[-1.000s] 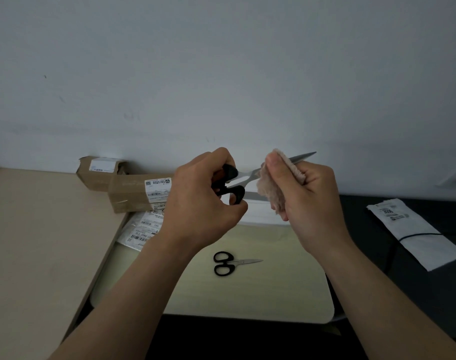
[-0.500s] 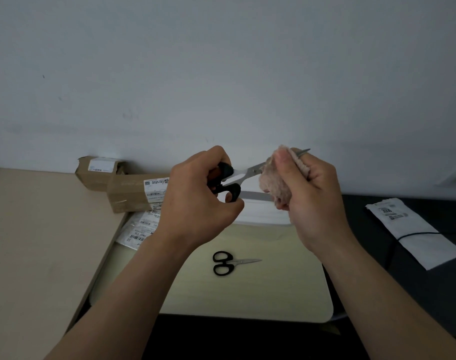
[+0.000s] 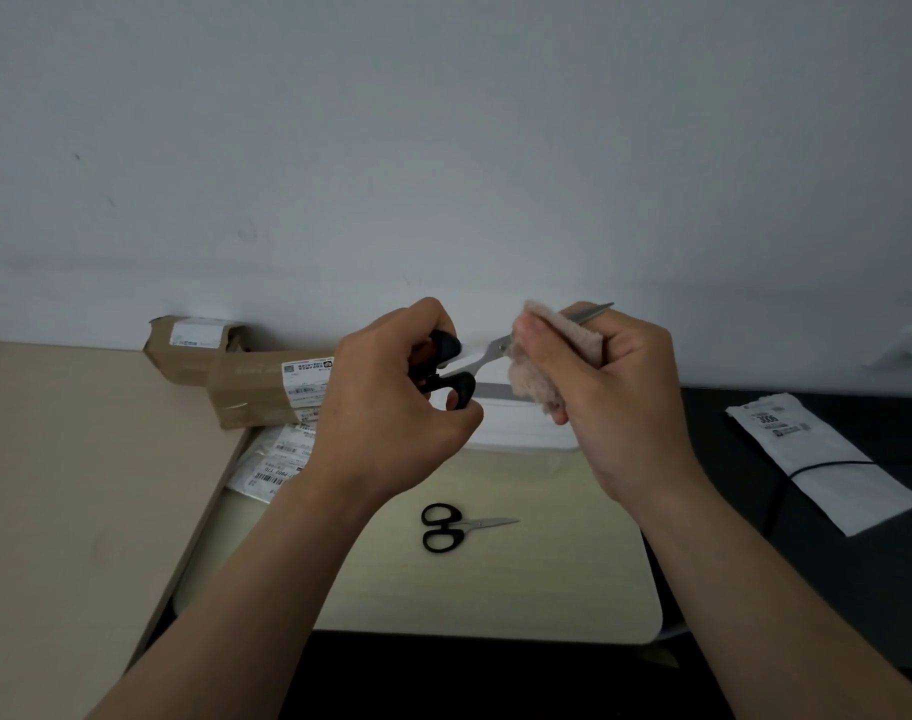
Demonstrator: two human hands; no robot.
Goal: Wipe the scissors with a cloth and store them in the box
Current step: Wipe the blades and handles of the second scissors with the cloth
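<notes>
Scissors point(image 3: 487, 350) held up over desk point(image 3: 495, 589): left hand point(image 3: 391, 402) grips black handles, right hand point(image 3: 615, 402) pinches pink cloth point(image 3: 534, 376) around blades, tip poking out. Second pair point(image 3: 454, 527) lies flat below, white box point(image 3: 521, 428) just behind.

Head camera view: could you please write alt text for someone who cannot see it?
A person's left hand grips black-handled scissors while the right hand pinches a pink cloth round their blades. A second pair of scissors lies on the table below.
</notes>
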